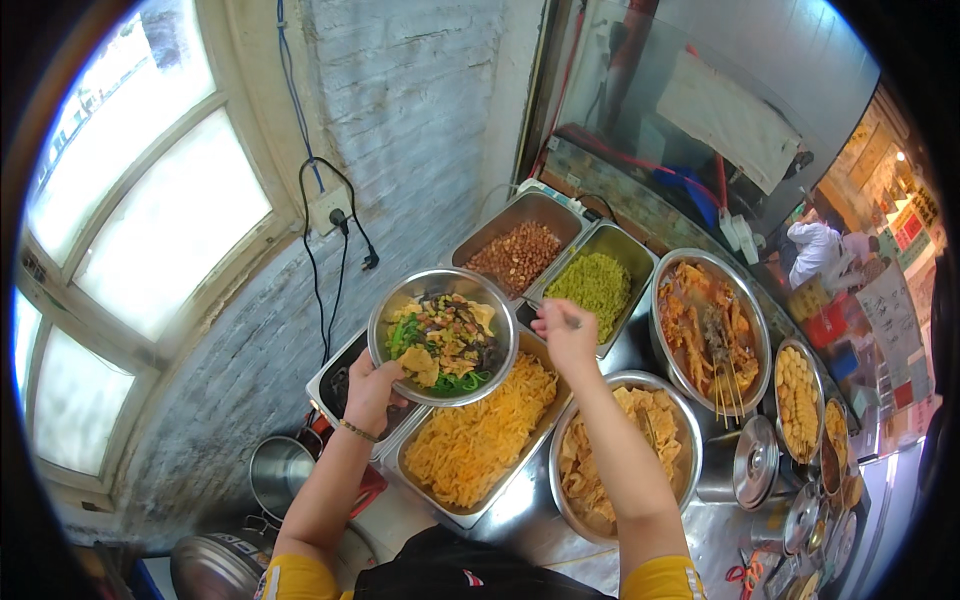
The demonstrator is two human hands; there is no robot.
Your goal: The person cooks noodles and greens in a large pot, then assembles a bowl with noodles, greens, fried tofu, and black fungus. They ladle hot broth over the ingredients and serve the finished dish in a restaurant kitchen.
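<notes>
My left hand [373, 391] grips the rim of a metal mixing bowl [504, 307], tilted slightly towards me. Inside lie leafy greens [405, 334], dark strips that look like wood ear, pale yellow crisp pieces [420, 367] and some peanuts. Pinched in my right hand [571, 337] is a thin metal spoon [531, 301], whose far end reaches towards the peanut tray; its tip is hard to make out. That hand hovers by the near end of a tray of chopped green vegetable [592, 289]. Fried peanuts [517, 255] fill part of the tray beyond. Yellow shreds [480, 435] lie in a tray below the bowl.
A bowl of fried sheets [577, 465] sits under my right forearm. Further right are a bowl of skewers in red broth [709, 330], lidded pots [754, 461] and red-handled scissors [746, 574]. Left stand a brick wall [405, 127], hanging cables [304, 247] and a steel pot [281, 472].
</notes>
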